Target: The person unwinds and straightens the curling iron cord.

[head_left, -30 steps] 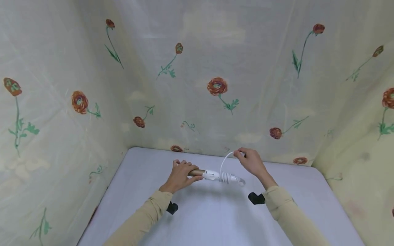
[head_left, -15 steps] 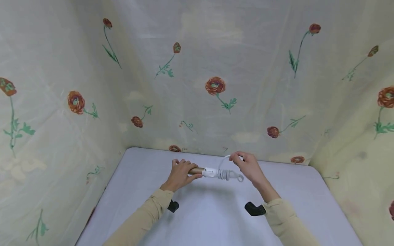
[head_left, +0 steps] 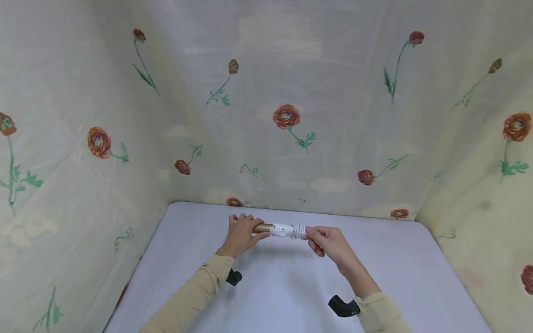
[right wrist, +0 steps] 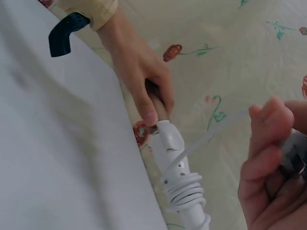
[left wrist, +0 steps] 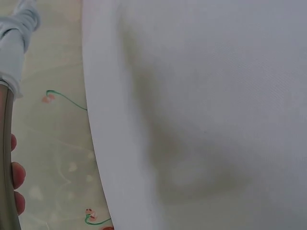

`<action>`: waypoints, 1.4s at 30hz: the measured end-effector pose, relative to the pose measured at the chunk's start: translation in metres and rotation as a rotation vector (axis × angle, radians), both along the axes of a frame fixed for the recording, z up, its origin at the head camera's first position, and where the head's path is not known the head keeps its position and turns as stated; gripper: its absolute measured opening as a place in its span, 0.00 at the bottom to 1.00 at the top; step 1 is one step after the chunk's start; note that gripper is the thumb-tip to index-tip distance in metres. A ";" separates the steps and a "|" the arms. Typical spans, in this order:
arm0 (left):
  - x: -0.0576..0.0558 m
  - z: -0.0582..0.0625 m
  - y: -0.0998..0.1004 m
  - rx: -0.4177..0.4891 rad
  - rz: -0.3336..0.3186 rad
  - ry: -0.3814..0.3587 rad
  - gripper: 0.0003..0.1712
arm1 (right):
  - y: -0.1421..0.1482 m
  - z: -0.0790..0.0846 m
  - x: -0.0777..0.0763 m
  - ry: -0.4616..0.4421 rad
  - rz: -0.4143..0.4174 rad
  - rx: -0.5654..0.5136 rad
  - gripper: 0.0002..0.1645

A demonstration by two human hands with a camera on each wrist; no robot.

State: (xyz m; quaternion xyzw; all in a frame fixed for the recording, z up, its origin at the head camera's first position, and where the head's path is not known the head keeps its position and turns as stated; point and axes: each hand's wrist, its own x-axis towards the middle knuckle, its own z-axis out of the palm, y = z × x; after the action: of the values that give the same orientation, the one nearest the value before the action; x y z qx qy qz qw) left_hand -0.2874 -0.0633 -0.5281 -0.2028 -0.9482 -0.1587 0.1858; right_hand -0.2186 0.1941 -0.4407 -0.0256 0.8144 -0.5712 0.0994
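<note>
My left hand [head_left: 240, 234] grips the bronze barrel of a white-handled curling iron [head_left: 282, 230], held level above the table. White cord [right wrist: 184, 191] is wound in several turns round the handle. My right hand [head_left: 331, 245] pinches the free length of cord, close by the handle's right end in the head view. The right wrist view shows that cord running taut from the handle to my fingertips [right wrist: 273, 115], with a pale piece with metal [right wrist: 295, 155], possibly the plug, inside the curled hand. In the left wrist view, fingertips [left wrist: 18, 175] show behind the barrel [left wrist: 6, 158].
Below the hands lies a white table [head_left: 275, 286]. Flower-printed curtains [head_left: 333, 92] hang behind it and on both sides. Black curved pieces show at the left sleeve [head_left: 234, 277] and the right sleeve [head_left: 343, 306].
My right hand has come down and toward me with the cord, from above the handle to beside its end. The left hand keeps its grip on the curling iron.
</note>
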 end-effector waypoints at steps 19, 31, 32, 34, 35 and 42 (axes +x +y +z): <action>-0.008 0.001 0.000 0.099 0.024 -0.023 0.26 | -0.003 -0.048 0.036 -0.181 0.382 -0.239 0.23; -0.011 0.009 -0.001 0.127 -0.004 0.066 0.25 | -0.011 -0.082 0.039 -0.224 0.362 -0.241 0.10; -0.011 0.009 -0.002 0.131 -0.006 0.067 0.25 | -0.012 -0.084 0.039 -0.224 0.352 -0.240 0.09; -0.010 0.009 -0.003 0.133 -0.013 0.063 0.24 | -0.013 -0.089 0.038 -0.213 0.333 -0.221 0.09; -0.010 0.009 -0.003 0.131 -0.014 0.059 0.24 | -0.013 -0.091 0.039 -0.206 0.326 -0.202 0.09; -0.009 0.008 -0.003 0.131 -0.004 0.054 0.25 | -0.015 -0.105 0.034 -0.178 0.302 -0.143 0.15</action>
State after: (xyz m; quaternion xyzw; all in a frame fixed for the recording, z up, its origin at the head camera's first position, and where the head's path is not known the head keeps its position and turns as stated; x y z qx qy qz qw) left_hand -0.2968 -0.0666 -0.5199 -0.1962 -0.9301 -0.2151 0.2239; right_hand -0.1845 0.1793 -0.5457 -0.1038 0.7466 -0.6063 0.2533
